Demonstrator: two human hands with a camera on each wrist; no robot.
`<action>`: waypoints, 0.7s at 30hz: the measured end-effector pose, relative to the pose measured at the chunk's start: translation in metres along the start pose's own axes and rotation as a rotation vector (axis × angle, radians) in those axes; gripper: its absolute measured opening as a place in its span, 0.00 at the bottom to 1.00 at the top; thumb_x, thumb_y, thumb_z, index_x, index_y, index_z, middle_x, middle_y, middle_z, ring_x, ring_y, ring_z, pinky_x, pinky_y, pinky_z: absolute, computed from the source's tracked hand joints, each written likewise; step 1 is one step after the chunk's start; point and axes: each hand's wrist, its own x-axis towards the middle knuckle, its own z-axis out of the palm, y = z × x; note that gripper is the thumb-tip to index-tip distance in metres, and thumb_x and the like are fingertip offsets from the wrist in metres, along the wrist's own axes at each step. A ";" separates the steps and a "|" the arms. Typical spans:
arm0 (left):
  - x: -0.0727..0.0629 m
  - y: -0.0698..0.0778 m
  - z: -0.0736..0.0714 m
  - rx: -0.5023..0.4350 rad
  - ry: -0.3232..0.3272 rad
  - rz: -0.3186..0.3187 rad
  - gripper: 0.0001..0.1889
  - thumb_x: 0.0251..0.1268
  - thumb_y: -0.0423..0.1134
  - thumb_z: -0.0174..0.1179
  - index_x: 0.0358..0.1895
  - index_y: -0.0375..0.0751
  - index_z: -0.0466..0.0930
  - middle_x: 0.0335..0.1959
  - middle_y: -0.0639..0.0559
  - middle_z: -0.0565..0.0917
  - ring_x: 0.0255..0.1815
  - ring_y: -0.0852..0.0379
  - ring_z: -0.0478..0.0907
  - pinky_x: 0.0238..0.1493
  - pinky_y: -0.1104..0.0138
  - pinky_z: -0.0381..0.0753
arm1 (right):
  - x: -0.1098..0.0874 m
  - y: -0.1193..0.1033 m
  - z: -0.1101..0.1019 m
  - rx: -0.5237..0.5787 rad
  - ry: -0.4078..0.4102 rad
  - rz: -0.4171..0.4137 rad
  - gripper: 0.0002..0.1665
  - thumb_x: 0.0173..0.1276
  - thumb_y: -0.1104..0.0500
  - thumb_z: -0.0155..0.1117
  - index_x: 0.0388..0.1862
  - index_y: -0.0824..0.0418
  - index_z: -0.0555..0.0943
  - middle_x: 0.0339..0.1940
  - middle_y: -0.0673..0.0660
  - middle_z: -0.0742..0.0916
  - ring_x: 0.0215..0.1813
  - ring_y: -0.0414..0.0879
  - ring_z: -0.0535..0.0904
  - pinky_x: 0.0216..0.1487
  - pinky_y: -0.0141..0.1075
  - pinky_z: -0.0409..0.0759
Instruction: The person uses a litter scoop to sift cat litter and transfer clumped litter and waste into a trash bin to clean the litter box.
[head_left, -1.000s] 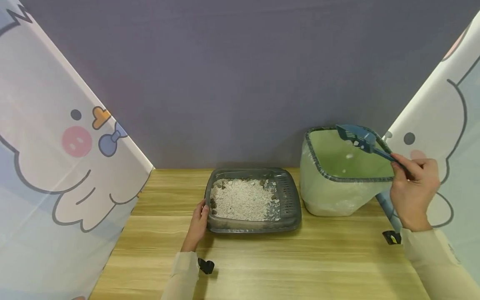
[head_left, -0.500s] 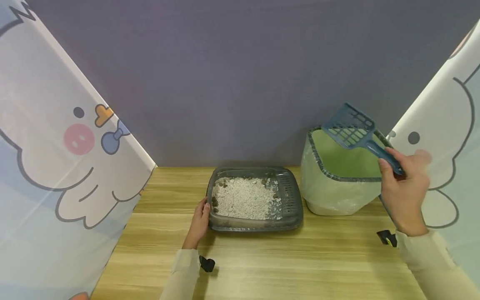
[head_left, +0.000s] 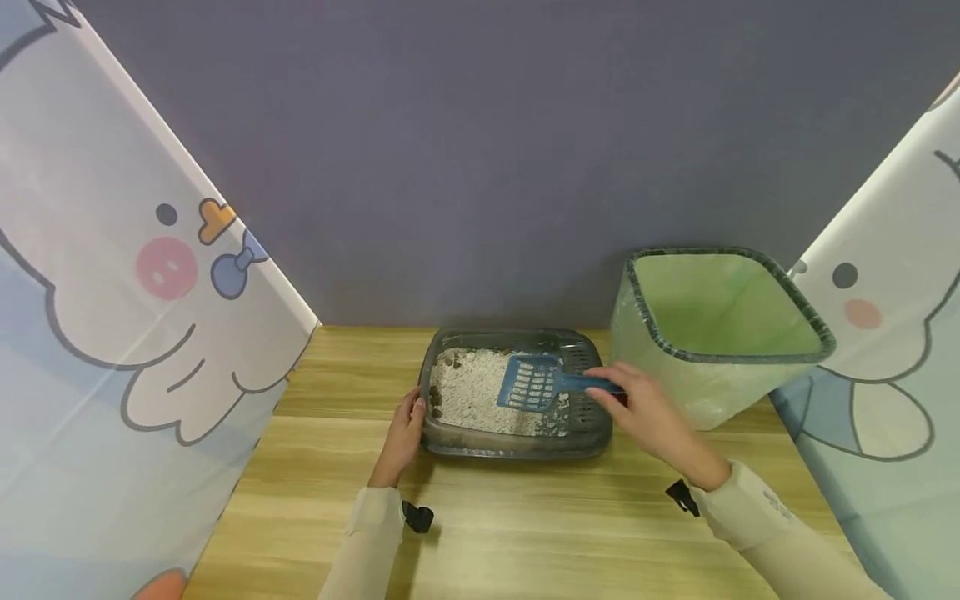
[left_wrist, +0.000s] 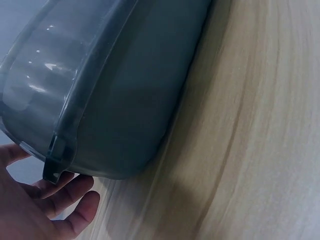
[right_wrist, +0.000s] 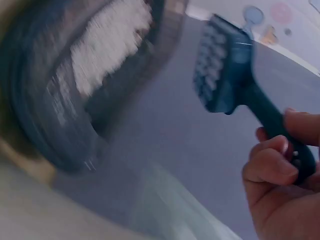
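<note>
My right hand (head_left: 643,410) grips the handle of a blue slotted litter scoop (head_left: 531,383), which hangs over a dark grey litter box (head_left: 517,450). In the right wrist view, fingers and thumb wrap the handle (right_wrist: 270,117) and the slotted head (right_wrist: 216,67) carries nothing. Pale litter (head_left: 472,392) fills most of the box, with brown clumps (head_left: 437,400) along its left side and back. My left hand (head_left: 402,433) holds the box's left rim; in the left wrist view the fingers (left_wrist: 70,195) curl under the rim's corner.
A pale green bin (head_left: 723,358) with a clear liner and dark rim stands right of the litter box. Both rest on a wooden table (head_left: 525,533). A grey back panel (head_left: 465,167) and printed side panels (head_left: 112,275) enclose the table.
My right hand has brought the scoop from above the bin, where it was tipped with bits falling, leftward to over the litter box. The left hand stays at the box's rim.
</note>
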 end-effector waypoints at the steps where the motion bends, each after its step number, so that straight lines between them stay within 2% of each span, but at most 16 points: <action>1: 0.000 0.001 0.000 0.003 -0.005 -0.007 0.30 0.78 0.52 0.35 0.71 0.34 0.55 0.62 0.30 0.65 0.59 0.36 0.65 0.55 0.43 0.64 | 0.003 0.001 0.009 0.003 -0.043 0.024 0.16 0.67 0.59 0.63 0.53 0.61 0.81 0.32 0.48 0.77 0.23 0.39 0.68 0.26 0.36 0.70; 2: 0.000 0.002 0.001 0.006 -0.008 -0.013 0.30 0.78 0.52 0.35 0.71 0.34 0.55 0.61 0.30 0.65 0.57 0.36 0.66 0.53 0.44 0.65 | 0.005 0.002 0.016 0.003 -0.082 0.049 0.16 0.67 0.60 0.63 0.53 0.61 0.81 0.34 0.50 0.78 0.23 0.41 0.69 0.26 0.38 0.71; 3: 0.000 0.003 0.001 0.010 -0.012 -0.018 0.29 0.78 0.52 0.36 0.71 0.35 0.55 0.60 0.31 0.66 0.56 0.37 0.67 0.52 0.45 0.66 | 0.008 0.002 0.024 0.000 -0.115 0.073 0.16 0.67 0.60 0.63 0.53 0.61 0.80 0.38 0.52 0.80 0.28 0.45 0.74 0.32 0.41 0.74; 4: 0.000 0.004 0.002 0.013 -0.018 -0.024 0.29 0.78 0.52 0.36 0.72 0.35 0.55 0.60 0.31 0.66 0.55 0.38 0.67 0.51 0.45 0.67 | 0.010 0.003 0.031 -0.003 -0.146 0.088 0.17 0.67 0.60 0.63 0.54 0.61 0.80 0.40 0.54 0.81 0.30 0.45 0.75 0.34 0.43 0.75; 5: 0.000 0.004 0.002 0.014 -0.022 -0.028 0.29 0.78 0.52 0.36 0.72 0.35 0.55 0.60 0.31 0.65 0.55 0.38 0.67 0.51 0.45 0.67 | 0.013 0.003 0.037 -0.008 -0.171 0.102 0.17 0.67 0.60 0.63 0.54 0.61 0.80 0.44 0.56 0.81 0.36 0.48 0.78 0.39 0.46 0.76; 6: 0.000 0.004 0.002 0.016 -0.021 -0.030 0.29 0.78 0.52 0.36 0.71 0.35 0.55 0.61 0.31 0.65 0.56 0.38 0.67 0.52 0.45 0.67 | 0.016 0.002 0.043 -0.008 -0.200 0.121 0.17 0.67 0.60 0.63 0.54 0.61 0.80 0.47 0.58 0.81 0.43 0.53 0.78 0.44 0.49 0.75; 9: -0.001 0.004 0.003 0.007 -0.025 -0.023 0.30 0.78 0.52 0.36 0.72 0.34 0.55 0.63 0.30 0.63 0.60 0.35 0.65 0.54 0.43 0.65 | 0.024 0.003 0.059 -0.009 -0.265 0.157 0.16 0.67 0.60 0.63 0.53 0.60 0.80 0.52 0.60 0.81 0.54 0.57 0.75 0.52 0.52 0.72; 10: -0.001 0.004 0.003 0.005 -0.029 -0.021 0.30 0.78 0.53 0.36 0.72 0.34 0.54 0.64 0.30 0.62 0.61 0.35 0.64 0.55 0.43 0.64 | 0.027 0.004 0.065 -0.002 -0.284 0.163 0.16 0.67 0.61 0.63 0.53 0.61 0.80 0.51 0.59 0.81 0.51 0.55 0.77 0.50 0.50 0.74; 11: -0.001 0.004 0.003 0.005 -0.028 -0.020 0.30 0.78 0.53 0.36 0.72 0.34 0.54 0.64 0.30 0.62 0.61 0.34 0.63 0.56 0.42 0.64 | 0.029 0.005 0.071 0.001 -0.306 0.179 0.15 0.66 0.60 0.63 0.52 0.60 0.81 0.51 0.59 0.81 0.54 0.56 0.76 0.51 0.51 0.73; 12: -0.001 0.004 0.003 0.006 -0.029 -0.019 0.30 0.78 0.53 0.36 0.72 0.34 0.54 0.64 0.30 0.62 0.61 0.34 0.63 0.55 0.42 0.64 | 0.031 0.007 0.077 0.009 -0.330 0.196 0.15 0.67 0.60 0.63 0.52 0.59 0.81 0.50 0.57 0.81 0.51 0.54 0.77 0.49 0.49 0.74; 14: -0.001 0.003 0.003 0.011 -0.027 -0.018 0.30 0.78 0.53 0.36 0.72 0.34 0.54 0.64 0.30 0.62 0.61 0.34 0.63 0.55 0.42 0.64 | 0.034 0.012 0.091 0.025 -0.377 0.212 0.14 0.67 0.59 0.63 0.50 0.59 0.81 0.45 0.54 0.81 0.40 0.47 0.78 0.41 0.44 0.76; 17: -0.002 0.004 0.002 0.027 -0.019 -0.028 0.31 0.77 0.54 0.35 0.72 0.35 0.55 0.63 0.31 0.63 0.60 0.36 0.64 0.55 0.43 0.65 | 0.037 0.017 0.108 0.057 -0.464 0.227 0.13 0.68 0.59 0.62 0.50 0.59 0.82 0.38 0.51 0.82 0.29 0.43 0.75 0.33 0.40 0.73; 19: -0.002 0.004 0.001 0.026 -0.015 -0.034 0.31 0.77 0.54 0.35 0.72 0.35 0.55 0.64 0.31 0.63 0.61 0.36 0.64 0.55 0.43 0.65 | 0.040 0.017 0.117 0.069 -0.513 0.225 0.14 0.68 0.59 0.61 0.51 0.60 0.82 0.36 0.50 0.81 0.26 0.43 0.73 0.32 0.41 0.72; 21: -0.002 0.004 -0.001 0.023 -0.014 -0.036 0.31 0.77 0.54 0.35 0.72 0.35 0.55 0.64 0.31 0.62 0.61 0.36 0.64 0.56 0.43 0.64 | 0.044 0.015 0.124 0.069 -0.544 0.231 0.15 0.69 0.58 0.60 0.53 0.61 0.81 0.38 0.51 0.82 0.30 0.43 0.76 0.36 0.42 0.75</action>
